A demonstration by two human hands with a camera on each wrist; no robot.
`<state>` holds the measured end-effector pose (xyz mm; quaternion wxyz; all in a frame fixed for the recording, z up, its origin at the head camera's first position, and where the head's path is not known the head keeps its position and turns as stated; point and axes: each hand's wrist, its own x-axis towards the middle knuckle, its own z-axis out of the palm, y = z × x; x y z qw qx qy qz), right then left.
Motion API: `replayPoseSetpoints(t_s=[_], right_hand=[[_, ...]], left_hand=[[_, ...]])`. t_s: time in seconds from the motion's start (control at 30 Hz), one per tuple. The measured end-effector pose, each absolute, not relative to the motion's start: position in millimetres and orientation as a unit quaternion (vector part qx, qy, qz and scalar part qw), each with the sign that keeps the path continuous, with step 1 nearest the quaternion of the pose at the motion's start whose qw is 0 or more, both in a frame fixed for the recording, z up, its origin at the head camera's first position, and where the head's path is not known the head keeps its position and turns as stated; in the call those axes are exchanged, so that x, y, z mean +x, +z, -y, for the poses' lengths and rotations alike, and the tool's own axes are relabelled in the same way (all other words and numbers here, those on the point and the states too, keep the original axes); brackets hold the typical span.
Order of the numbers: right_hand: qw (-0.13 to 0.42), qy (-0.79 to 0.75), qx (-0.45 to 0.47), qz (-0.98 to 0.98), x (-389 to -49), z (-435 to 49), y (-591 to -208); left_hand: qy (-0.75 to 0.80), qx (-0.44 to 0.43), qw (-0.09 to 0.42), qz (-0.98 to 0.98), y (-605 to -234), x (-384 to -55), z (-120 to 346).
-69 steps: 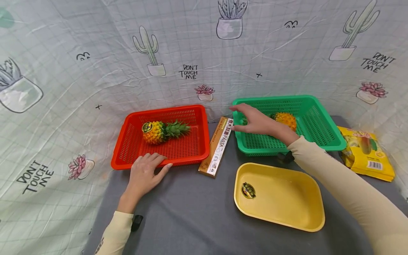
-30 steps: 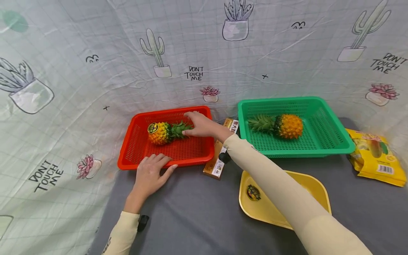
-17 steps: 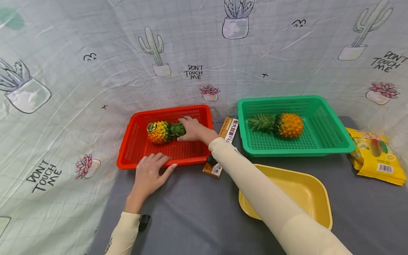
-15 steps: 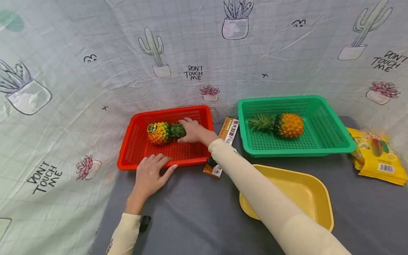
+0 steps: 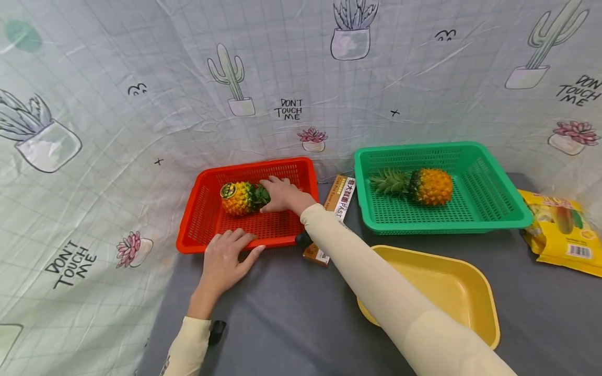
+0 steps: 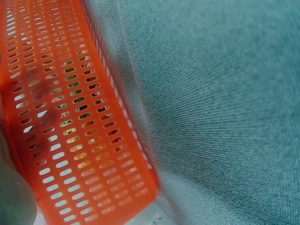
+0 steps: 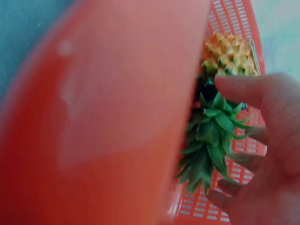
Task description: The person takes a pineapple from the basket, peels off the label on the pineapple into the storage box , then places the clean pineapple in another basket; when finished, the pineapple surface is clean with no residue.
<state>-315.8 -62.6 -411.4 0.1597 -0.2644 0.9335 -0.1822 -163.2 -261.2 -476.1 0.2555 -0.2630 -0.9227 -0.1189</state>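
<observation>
In the head view a small pineapple (image 5: 239, 198) with a round sticker lies on its side in the red basket (image 5: 197, 224). My right hand (image 5: 284, 195) reaches over its leafy crown. In the right wrist view the thumb and spread fingers lie around the crown (image 7: 211, 136) with gaps between, and the basket's blurred red wall hides part of the fruit. My left hand (image 5: 226, 258) rests on the basket's near rim, its fingertips over the edge and the thumb apart. The left wrist view shows the slotted wall (image 6: 70, 117) close up, with dark finger shadows behind it.
A pasta box (image 5: 339, 194) lies between the baskets. The green basket (image 5: 503, 225) holds another pineapple (image 5: 432, 186). A yellow tray (image 5: 451, 292) lies under my right forearm, and a yellow bag (image 5: 564, 230) lies far right. A patterned cloth (image 5: 282, 68) hangs behind the grey table (image 5: 282, 324).
My right hand has moved left from the green basket, past the pasta box, to the crown in the red basket. My left hand has stayed at the rim. Neither pineapple has visibly moved.
</observation>
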Motion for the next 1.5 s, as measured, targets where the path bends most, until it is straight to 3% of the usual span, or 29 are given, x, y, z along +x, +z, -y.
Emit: replayPoseSetpoints(t_s=[0.3,0.53,0.8,1.5], right_hand=[[0.138,-0.159,-0.258,-0.943,-323,67,-415],[0.09,-0.189,-0.276,-0.938,-338,58,-414],[0.154,-0.223,-0.289,-0.918,-338,52,-418],[0.138,-0.198,-0.265,-0.934,-334,63,-423]], left_hand=[[-0.123,-0.257,0.259,0.923,-478,-162,261],[-0.123,-0.255,0.251,0.926,-479,-164,260],[-0.123,-0.251,0.243,0.929,-479,-164,258],[-0.119,-0.244,0.241,0.932,-477,-162,259]])
